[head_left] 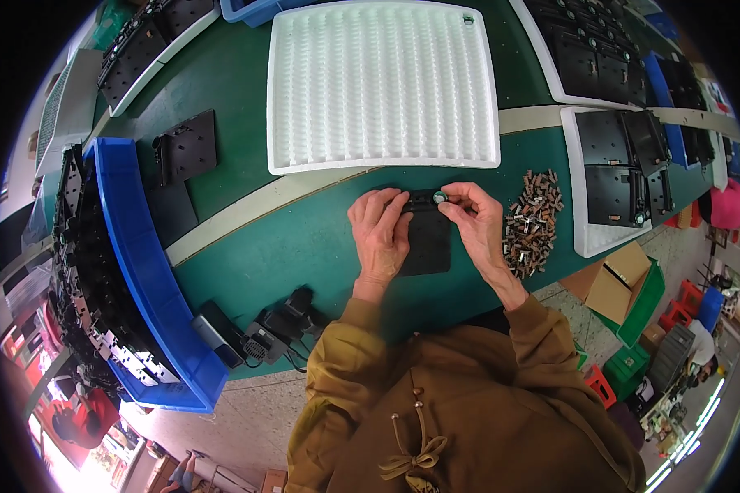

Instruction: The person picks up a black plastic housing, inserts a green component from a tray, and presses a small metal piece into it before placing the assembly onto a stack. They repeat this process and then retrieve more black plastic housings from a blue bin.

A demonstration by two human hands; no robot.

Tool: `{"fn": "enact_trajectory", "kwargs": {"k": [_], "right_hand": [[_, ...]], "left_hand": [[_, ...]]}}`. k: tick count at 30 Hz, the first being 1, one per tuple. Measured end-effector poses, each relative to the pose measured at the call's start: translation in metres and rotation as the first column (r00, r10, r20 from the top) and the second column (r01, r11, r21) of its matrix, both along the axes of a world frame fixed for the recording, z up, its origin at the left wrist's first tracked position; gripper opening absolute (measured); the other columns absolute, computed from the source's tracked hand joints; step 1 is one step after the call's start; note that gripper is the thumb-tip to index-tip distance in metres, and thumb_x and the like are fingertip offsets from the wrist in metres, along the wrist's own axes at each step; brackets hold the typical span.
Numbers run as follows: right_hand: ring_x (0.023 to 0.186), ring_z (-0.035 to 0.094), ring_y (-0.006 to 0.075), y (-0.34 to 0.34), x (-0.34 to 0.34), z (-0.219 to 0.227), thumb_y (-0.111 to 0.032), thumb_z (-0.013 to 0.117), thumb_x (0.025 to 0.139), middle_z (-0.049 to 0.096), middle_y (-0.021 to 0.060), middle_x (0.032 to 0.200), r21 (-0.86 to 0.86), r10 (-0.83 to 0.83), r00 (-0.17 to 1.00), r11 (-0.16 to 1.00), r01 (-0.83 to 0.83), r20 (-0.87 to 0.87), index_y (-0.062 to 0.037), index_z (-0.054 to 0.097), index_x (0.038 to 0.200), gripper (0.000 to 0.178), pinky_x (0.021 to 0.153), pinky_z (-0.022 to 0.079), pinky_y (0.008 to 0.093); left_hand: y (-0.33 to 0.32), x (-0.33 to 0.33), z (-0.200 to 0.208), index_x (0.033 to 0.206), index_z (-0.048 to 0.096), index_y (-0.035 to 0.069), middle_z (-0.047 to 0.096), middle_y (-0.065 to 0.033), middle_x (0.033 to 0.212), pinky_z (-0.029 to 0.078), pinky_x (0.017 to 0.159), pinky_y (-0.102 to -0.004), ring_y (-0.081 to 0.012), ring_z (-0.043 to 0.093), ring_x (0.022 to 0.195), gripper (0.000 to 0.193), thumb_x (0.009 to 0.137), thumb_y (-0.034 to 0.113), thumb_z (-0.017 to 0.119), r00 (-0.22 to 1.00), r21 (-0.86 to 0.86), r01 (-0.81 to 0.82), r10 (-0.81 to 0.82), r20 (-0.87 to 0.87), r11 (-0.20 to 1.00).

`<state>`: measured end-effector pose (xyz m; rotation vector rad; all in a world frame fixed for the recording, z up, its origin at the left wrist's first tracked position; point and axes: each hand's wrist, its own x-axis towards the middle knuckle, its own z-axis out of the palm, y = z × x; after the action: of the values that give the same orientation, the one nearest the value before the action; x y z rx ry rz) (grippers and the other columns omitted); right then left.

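In front of me a flat black plastic plate (pixel 427 245) lies on the green table, with a raised bar along its far edge. My left hand (pixel 379 237) is closed on the left end of that bar, thumb and fingertips pressed to it. At the bar's right end my right hand (pixel 478 225) pinches a small round piece (pixel 440 197) with a pale green, shiny face. The piece touches the bar; whether it is seated there I cannot tell. Just right of my right hand is a pile of small brown and silver cylinders (pixel 534 222).
A white ridged foam tray (pixel 384 162) lies beyond my hands, with a small round piece (pixel 468 20) in its far right corner. White trays of black plates (pixel 612 193) stand right. At left are a blue bin (pixel 127 222), a loose black plate (pixel 191 148) and black devices (pixel 275 329).
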<state>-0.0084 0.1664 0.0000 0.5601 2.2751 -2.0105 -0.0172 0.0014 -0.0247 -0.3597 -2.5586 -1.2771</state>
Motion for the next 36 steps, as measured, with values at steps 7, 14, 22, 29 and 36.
{"fn": "enact_trajectory", "kwargs": {"k": [7, 14, 22, 29, 36], "right_hand": [[0.073, 0.059, 0.0077, -0.01, 0.005, 0.02, 0.008, 0.067, 0.082, 0.067, 0.0034, 0.084, 0.039, 0.127, 0.992, 0.991, -0.126, -0.028, 0.0007, 0.067, 0.1, 0.02, 0.066, 0.051, 0.0222], [0.072, 0.061, 0.0111, -0.032, 0.007, 0.031, 0.009, 0.068, 0.079, 0.067, 0.005, 0.085, 0.134, 0.238, 0.964, 0.966, -0.221, -0.123, 0.0, 0.066, 0.098, 0.021, 0.065, 0.052, 0.0261], [0.074, 0.06, 0.0076, -0.022, 0.011, 0.039, 0.01, 0.065, 0.082, 0.066, 0.0024, 0.084, -0.06, 0.185, 0.983, 0.981, -0.184, 0.007, -0.0009, 0.067, 0.101, 0.022, 0.065, 0.051, 0.0229], [0.075, 0.056, 0.0071, -0.004, 0.007, 0.017, 0.011, 0.064, 0.083, 0.064, 0.0012, 0.085, -0.044, 0.069, 0.998, 0.997, -0.07, -0.007, 0.0009, 0.068, 0.107, 0.026, 0.069, 0.049, 0.0208], [0.07, 0.05, 0.0074, -0.005, 0.006, 0.001, 0.013, 0.065, 0.081, 0.059, 0.0018, 0.087, -0.056, 0.03, 0.998, 0.998, -0.033, -0.055, 0.0009, 0.069, 0.104, 0.026, 0.065, 0.046, 0.0212]], "left_hand": [[-0.005, 0.001, 0.01, 0.102, 0.069, 0.006, 0.063, -0.0056, 0.105, 0.041, 0.089, -0.0412, -0.029, 0.056, 0.101, 0.029, 0.073, 0.008, 0.074, 0.999, 0.075, 0.039, -0.037, -0.026, 0.996], [-0.01, 0.008, 0.018, 0.092, 0.069, 0.007, 0.064, -0.0045, 0.093, 0.041, 0.086, -0.0382, -0.0273, 0.057, 0.095, 0.017, 0.076, 0.009, 0.074, 0.999, 0.202, -0.009, 0.003, 0.033, 0.979], [-0.052, -0.001, 0.006, 0.082, 0.064, 0.007, 0.06, -0.0053, 0.081, 0.044, 0.08, -0.0379, -0.0271, 0.056, 0.088, 0.009, 0.077, 0.0, 0.069, 0.811, 0.191, -0.578, 0.531, 0.247, 0.794], [-0.052, -0.002, 0.011, 0.11, 0.065, 0.006, 0.062, -0.0106, 0.107, 0.043, 0.09, -0.0419, -0.0312, 0.055, 0.101, 0.037, 0.074, 0.004, 0.074, 0.919, 0.002, -0.395, 0.395, 0.017, 0.919], [-0.034, 0.007, 0.005, 0.116, 0.066, 0.011, 0.061, -0.0039, 0.112, 0.031, 0.094, -0.0407, -0.0252, 0.053, 0.104, 0.045, 0.076, 0.026, 0.077, 0.993, -0.174, -0.116, 0.118, -0.001, 0.978]]}}
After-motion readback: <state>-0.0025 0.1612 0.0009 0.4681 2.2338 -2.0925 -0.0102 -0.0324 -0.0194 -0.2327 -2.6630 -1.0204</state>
